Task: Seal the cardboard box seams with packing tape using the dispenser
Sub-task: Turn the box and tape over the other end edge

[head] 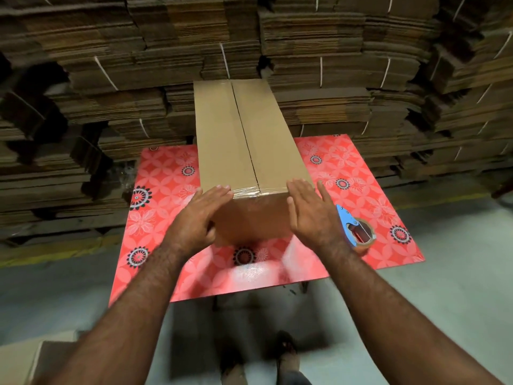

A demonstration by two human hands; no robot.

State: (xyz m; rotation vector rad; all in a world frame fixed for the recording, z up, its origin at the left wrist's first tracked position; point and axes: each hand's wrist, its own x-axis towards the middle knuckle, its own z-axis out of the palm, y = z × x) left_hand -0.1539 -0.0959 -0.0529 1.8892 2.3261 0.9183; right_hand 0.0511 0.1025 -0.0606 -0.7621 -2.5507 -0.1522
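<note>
Head view: long cardboard box [244, 140] lies lengthwise on a red flowered table [361, 173], its far end toward the stacks of flat cardboard [111, 65]. Left hand [198, 215] lies flat against the box's near left corner, fingers straight, gripping nothing. Right hand [308, 215] is at the near right corner, fingers straight and relaxed, holding nothing; contact with the box is hard to confirm. Tape dispenser [358, 232] rests on the table just right of the right hand, not held.

Progress: clear tape [249, 191] shows across the near top edge, and a sheen at the far edge suggests tape there too. The centre seam [244, 129] looks open and dark, with no tape visible along it. Judged partly done: 2 end edges taped, the long seam left.
</note>
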